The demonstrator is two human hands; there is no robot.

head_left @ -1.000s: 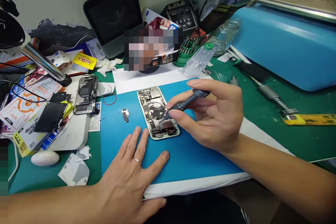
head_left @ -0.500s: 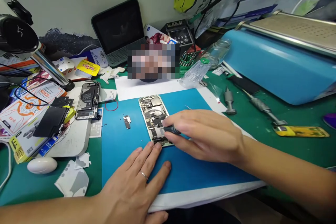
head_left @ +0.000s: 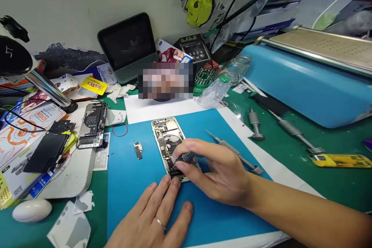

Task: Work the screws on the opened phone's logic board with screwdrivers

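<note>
An opened phone [head_left: 167,133] lies on the blue mat [head_left: 133,217], its inner parts bare. My left hand [head_left: 159,217] rests flat with fingers spread, its fingertips at the phone's near edge. Over the phone's lower right part, my right hand [head_left: 217,170] pinches a small dark tool [head_left: 188,157]; its kind is unclear and its tip is largely hidden. Left of the phone sits a small metal-and-black part [head_left: 138,150], with tiny dark bits nearby. A grey screwdriver [head_left: 232,151] lies on the mat behind my right hand.
A second opened phone body [head_left: 92,126] lies on a white slab at left, by boxes [head_left: 29,131] and a lamp post [head_left: 49,89]. Behind are a dark screen device [head_left: 128,42], green bit holder [head_left: 202,85] and glass jar [head_left: 238,66]. More screwdrivers [head_left: 255,124] lie at right.
The view has shifted, so the scene sits lower. My right hand has turned and its fingers have curled, uncovering the grey screwdriver. My left hand stays at the phone's edge.
</note>
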